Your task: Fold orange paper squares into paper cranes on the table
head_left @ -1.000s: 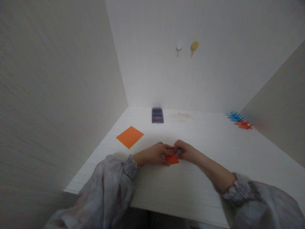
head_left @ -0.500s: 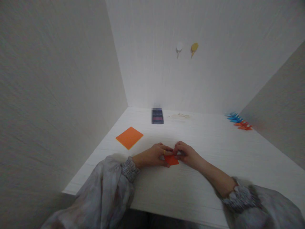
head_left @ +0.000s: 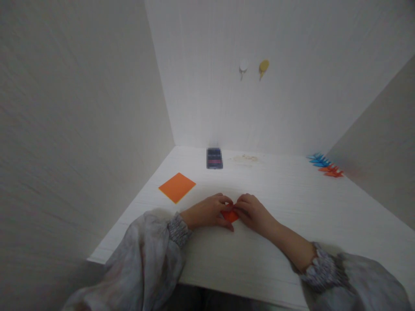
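Observation:
A small folded piece of red-orange origami paper (head_left: 230, 215) lies low over the white table between both hands. My left hand (head_left: 214, 212) is curled around its left side, thumb below and fingers above, closed on it. From the right, my right hand (head_left: 253, 212) pinches the paper's upper right edge, its fingertips close to those of the left hand. Fingers cover part of the paper, so its full shape is hidden. Off to the left, a stack or sheet of square orange paper (head_left: 177, 188) lies flat with a thin yellow edge showing.
A dark, blurred rectangular object (head_left: 214, 158) rests near the back wall. Several blue folded paper pieces (head_left: 319, 160) and orange folded paper pieces (head_left: 331, 170) stand in a row at the back right. A white hook (head_left: 243, 68) and a yellow hook (head_left: 264, 67) are on the wall.
My right hand has shifted slightly left and turned over the paper, covering more of its right side. The left thumb has slid a little down and right; less of the paper shows.

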`<state>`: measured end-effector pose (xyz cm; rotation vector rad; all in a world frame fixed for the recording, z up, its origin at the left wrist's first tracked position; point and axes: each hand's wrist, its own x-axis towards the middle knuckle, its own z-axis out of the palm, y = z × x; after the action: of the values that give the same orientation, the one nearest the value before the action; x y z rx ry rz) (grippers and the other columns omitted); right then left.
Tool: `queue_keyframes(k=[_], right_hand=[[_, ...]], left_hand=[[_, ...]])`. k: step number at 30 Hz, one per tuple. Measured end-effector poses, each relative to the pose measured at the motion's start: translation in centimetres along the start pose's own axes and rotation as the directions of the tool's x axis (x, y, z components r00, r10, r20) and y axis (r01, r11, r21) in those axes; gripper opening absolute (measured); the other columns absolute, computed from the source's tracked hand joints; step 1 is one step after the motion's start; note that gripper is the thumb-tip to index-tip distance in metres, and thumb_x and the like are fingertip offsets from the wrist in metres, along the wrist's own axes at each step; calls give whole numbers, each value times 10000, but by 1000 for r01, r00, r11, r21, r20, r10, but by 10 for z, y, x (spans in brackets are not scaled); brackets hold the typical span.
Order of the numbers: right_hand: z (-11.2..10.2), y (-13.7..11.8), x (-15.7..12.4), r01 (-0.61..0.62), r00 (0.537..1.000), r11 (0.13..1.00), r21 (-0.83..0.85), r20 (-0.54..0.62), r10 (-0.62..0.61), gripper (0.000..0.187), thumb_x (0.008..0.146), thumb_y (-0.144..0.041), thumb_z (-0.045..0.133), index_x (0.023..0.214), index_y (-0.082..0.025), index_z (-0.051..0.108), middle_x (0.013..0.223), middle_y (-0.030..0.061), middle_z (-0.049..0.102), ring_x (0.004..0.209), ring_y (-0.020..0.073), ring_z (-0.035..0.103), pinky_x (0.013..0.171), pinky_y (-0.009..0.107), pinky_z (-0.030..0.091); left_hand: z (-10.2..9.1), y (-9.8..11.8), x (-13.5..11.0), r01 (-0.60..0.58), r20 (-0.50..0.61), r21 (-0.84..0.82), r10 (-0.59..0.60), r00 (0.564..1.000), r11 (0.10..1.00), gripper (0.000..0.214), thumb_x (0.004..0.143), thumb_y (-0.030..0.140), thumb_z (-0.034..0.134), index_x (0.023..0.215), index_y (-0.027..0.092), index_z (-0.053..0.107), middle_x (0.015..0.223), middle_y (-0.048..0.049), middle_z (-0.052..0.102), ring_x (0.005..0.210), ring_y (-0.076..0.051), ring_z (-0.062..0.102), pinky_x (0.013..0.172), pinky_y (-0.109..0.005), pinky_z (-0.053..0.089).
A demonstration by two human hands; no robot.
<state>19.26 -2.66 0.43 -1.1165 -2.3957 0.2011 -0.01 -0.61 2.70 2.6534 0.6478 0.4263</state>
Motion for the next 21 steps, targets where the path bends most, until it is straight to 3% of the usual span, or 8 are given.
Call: queue_keyframes(k=[6,15,21], right_hand=[[-6,-2,-1,78,995,994,-71,60,-74,201,816,-262,462,832,-192,649,815,60,571,774,173,493,696,313,365],[-15,-1,-3,69,989,997,-39,136,-64,325,749,-458,526,924,-206,634,898,76,567,821,196,504,728,337,365],[-16,-1,-4,52,988,999,11,147,-53,243,781,-369,518,899,-197,642,902,77,566,828,193,507,737,325,368]], left_hand=[[-2,0,1,65,3,24,-65,998,998,473,679,492,564,1002,148,597,1076,-108,539,979,-220,482,859,-321,385],[-4,-1,-1,42,18,-63,-41,999,997,439,666,446,603,1032,203,586,1103,-73,539,990,-206,488,870,-316,374],[-3,-4,-1,30,33,-114,-27,999,993,428,668,407,619,1053,222,582,1106,-70,540,1012,-197,482,890,-309,364]])
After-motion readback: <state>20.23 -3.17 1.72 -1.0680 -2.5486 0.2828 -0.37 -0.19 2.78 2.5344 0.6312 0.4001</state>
